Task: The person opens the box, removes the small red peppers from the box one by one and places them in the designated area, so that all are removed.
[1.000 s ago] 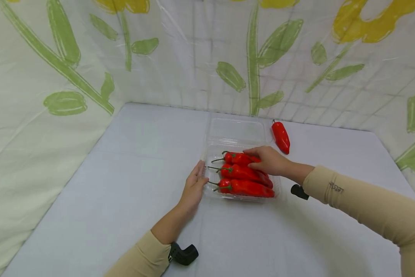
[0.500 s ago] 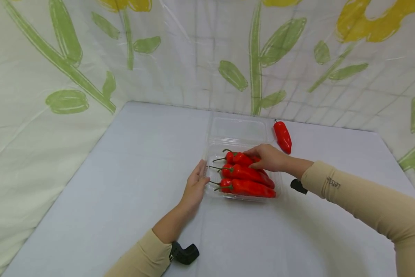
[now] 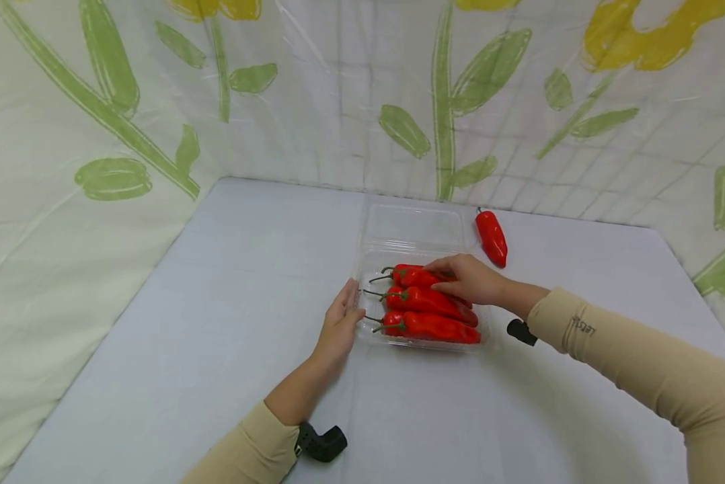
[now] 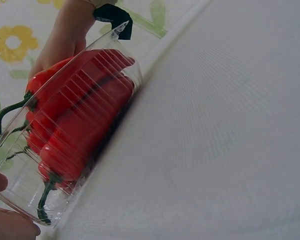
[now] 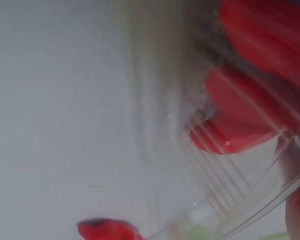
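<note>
A clear plastic clamshell container [image 3: 364, 275] sits mid-table with its lid [image 3: 413, 227] folded open behind it. Several red peppers [image 3: 435, 328] with green stems lie in it side by side. My left hand [image 3: 340, 321] rests flat against the container's left wall, fingers straight. My right hand [image 3: 442, 275] reaches in from the right and holds the rear pepper [image 3: 412, 274] between thumb and fingers. In the left wrist view the peppers [image 4: 80, 125] show through the ribbed wall [image 4: 20, 185]. The right wrist view is blurred and shows peppers [image 5: 240, 130] behind plastic.
One loose red pepper [image 3: 491, 236] lies on the pale table [image 3: 217, 302] just right of the lid, near the back. Flower-printed sheeting [image 3: 157, 101] walls the table at the back and both sides. Black wrist mounts [image 3: 320, 442] sit on both sleeves.
The right hand has shifted only slightly on the rear pepper, which now lies a little lower and flatter in the container. The left hand has stayed in place.
</note>
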`<action>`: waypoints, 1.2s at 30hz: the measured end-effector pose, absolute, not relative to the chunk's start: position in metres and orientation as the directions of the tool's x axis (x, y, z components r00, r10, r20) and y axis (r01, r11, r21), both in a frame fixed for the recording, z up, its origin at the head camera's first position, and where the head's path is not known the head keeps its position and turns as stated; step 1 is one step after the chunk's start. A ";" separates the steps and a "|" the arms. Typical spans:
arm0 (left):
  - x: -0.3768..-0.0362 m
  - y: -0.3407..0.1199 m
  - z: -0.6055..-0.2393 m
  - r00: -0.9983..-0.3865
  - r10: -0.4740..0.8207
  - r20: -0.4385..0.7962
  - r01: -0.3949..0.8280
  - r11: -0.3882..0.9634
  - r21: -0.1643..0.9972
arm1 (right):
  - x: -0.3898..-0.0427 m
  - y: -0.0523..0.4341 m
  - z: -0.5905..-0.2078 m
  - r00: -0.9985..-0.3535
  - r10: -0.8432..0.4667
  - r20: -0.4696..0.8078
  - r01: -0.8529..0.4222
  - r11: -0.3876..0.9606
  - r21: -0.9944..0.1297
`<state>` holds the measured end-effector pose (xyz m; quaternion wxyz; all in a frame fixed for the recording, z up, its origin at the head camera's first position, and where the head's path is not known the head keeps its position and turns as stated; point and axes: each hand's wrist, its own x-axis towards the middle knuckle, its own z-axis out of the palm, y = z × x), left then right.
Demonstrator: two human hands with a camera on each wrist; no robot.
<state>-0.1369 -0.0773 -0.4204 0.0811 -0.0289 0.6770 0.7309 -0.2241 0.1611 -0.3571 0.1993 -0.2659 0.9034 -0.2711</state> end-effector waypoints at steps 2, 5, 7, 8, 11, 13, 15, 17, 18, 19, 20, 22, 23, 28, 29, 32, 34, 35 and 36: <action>-0.137 -0.077 -0.421 -0.985 0.082 -0.150 -0.155 -0.066 0.986 | -0.225 0.162 -0.358 -0.782 -0.585 -0.213 -0.375 0.716 -0.589; -0.136 -0.077 -0.421 -0.985 0.082 -0.150 -0.156 -0.064 0.986 | -0.226 0.163 -0.359 -0.775 -0.591 -0.222 -0.385 0.722 -0.575; -0.136 -0.077 -0.420 -0.985 0.082 -0.149 -0.155 -0.066 0.986 | -0.226 0.164 -0.359 -0.763 -0.606 -0.225 -0.403 0.718 -0.567; -0.136 -0.077 -0.421 -0.985 0.083 -0.149 -0.155 -0.068 0.986 | -0.226 0.164 -0.359 -0.757 -0.613 -0.226 -0.413 0.716 -0.563; -0.136 -0.077 -0.420 -0.985 0.084 -0.152 -0.158 -0.071 0.985 | -0.227 0.165 -0.359 -0.741 -0.632 -0.226 -0.433 0.708 -0.559; -0.136 -0.077 -0.421 -0.985 0.084 -0.150 -0.156 -0.072 0.985 | -0.228 0.166 -0.360 -0.739 -0.634 -0.227 -0.431 0.705 -0.564; -0.136 -0.077 -0.421 -0.986 0.082 -0.147 -0.153 -0.073 0.986 | -0.229 0.166 -0.362 -0.742 -0.632 -0.225 -0.425 0.702 -0.572; -0.136 -0.077 -0.422 -0.986 0.080 -0.144 -0.150 -0.072 0.986 | -0.229 0.166 -0.363 -0.747 -0.626 -0.225 -0.411 0.699 -0.585; -0.136 -0.077 -0.422 -0.987 0.080 -0.141 -0.147 -0.072 0.987 | -0.229 0.166 -0.363 -0.750 -0.623 -0.223 -0.405 0.698 -0.590; -0.136 -0.077 -0.422 -0.986 0.081 -0.143 -0.149 -0.072 0.986 | -0.228 0.166 -0.363 -0.753 -0.621 -0.218 -0.403 0.697 -0.594; -0.136 -0.077 -0.422 -0.986 0.082 -0.146 -0.152 -0.072 0.986 | -0.228 0.166 -0.364 -0.755 -0.620 -0.213 -0.400 0.693 -0.599; -0.136 -0.077 -0.422 -0.986 0.083 -0.147 -0.153 -0.069 0.986 | -0.228 0.166 -0.363 -0.766 -0.607 -0.209 -0.382 0.693 -0.612; -0.136 -0.077 -0.422 -0.985 0.083 -0.149 -0.154 -0.070 0.986 | -0.228 0.166 -0.363 -0.772 -0.601 -0.207 -0.376 0.695 -0.613; -0.136 -0.077 -0.423 -0.986 0.086 -0.140 -0.147 -0.076 0.986 | -0.228 0.165 -0.364 -0.777 -0.598 -0.197 -0.385 0.700 -0.602; -0.136 -0.077 -0.423 -0.987 0.088 -0.136 -0.143 -0.077 0.987 | -0.228 0.165 -0.365 -0.774 -0.602 -0.195 -0.395 0.700 -0.594; -0.136 -0.078 -0.423 -0.987 0.090 -0.131 -0.138 -0.078 0.987 | -0.230 0.165 -0.367 -0.761 -0.621 -0.188 -0.423 0.695 -0.581; -0.136 -0.077 -0.422 -0.987 0.086 -0.138 -0.145 -0.079 0.986 | -0.232 0.163 -0.368 -0.748 -0.637 -0.188 -0.440 0.687 -0.578; -0.136 -0.077 -0.422 -0.987 0.086 -0.138 -0.144 -0.079 0.986 | -0.233 0.163 -0.368 -0.742 -0.643 -0.189 -0.445 0.683 -0.579; -0.136 -0.077 -0.422 -0.987 0.087 -0.136 -0.143 -0.080 0.986 | -0.234 0.162 -0.367 -0.737 -0.648 -0.190 -0.449 0.681 -0.579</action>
